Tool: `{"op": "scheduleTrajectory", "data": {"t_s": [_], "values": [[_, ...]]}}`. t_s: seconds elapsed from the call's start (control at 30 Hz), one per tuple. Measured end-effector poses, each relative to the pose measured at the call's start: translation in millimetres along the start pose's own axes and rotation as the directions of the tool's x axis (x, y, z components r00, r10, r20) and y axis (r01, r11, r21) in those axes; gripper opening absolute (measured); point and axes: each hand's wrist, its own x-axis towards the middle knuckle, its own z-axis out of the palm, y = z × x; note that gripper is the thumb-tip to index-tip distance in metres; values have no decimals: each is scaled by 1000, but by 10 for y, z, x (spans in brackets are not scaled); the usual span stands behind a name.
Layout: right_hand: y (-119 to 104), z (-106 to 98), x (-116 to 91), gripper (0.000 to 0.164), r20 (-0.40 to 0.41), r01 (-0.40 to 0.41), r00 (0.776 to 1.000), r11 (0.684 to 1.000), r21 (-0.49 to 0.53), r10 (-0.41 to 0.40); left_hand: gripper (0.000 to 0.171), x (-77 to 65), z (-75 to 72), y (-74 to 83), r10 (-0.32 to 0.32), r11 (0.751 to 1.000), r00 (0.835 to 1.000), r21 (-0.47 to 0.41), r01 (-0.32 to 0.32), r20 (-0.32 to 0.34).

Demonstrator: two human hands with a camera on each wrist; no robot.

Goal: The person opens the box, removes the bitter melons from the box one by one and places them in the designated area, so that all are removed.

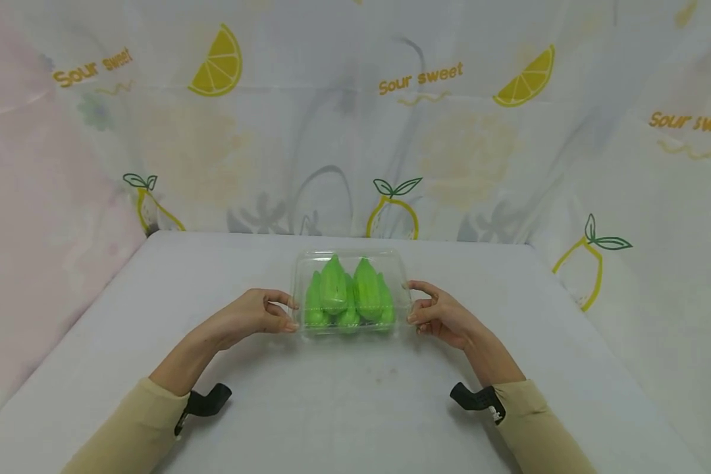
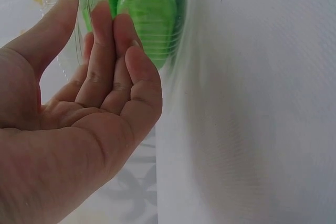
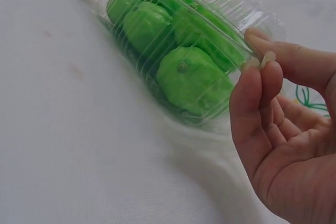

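Observation:
A clear plastic clamshell box [image 1: 351,257] lies near the middle of the table with its lid down. Several plump, ridged green vegetables [image 1: 334,284] sit inside, stem knobs showing in the right wrist view; their exact kind is unclear. At the box's left end, my left hand [image 1: 251,316] pinches the rim between thumb [image 2: 58,22] and fingers. My right hand [image 1: 444,316] holds the rim at the opposite end, its thumb [image 3: 286,53] on one side and fingertips on the other. Whether the box touches the table or hangs slightly above is hard to tell.
A white cloth covers the table [image 1: 355,408]. Behind it hangs a pale curtain [image 1: 332,131] printed with lemons and lettering, which also runs down the right side. Black wrist mounts [image 1: 209,400] stick out from both beige sleeves [image 1: 133,428].

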Motion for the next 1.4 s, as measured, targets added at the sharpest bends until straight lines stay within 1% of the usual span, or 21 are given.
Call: {"op": "scheduleTrajectory", "data": {"t_s": [0.3,0.5,0.67,0.87,1.4], "values": [[12,-4,1,71,-20,6,1000,1000,-11,-6,56,17,11,-15,0,1000,1000,-1,0,5],[25,-4,-3,59,-32,11,999,1000,-12,-11,56,15,20,-6,-5,1000,1000,7,5,-3],[36,7,-16,50,-36,10,999,1000,4,-10,58,13,20,-9,-15,1000,1000,-4,15,1],[33,23,-27,49,-44,16,999,1000,13,-16,58,13,7,-8,-9,1000,1000,-1,9,11],[-8,29,-17,37,-79,17,997,1000,0,-17,54,24,1,6,-9,1000,1000,8,9,3]]}}
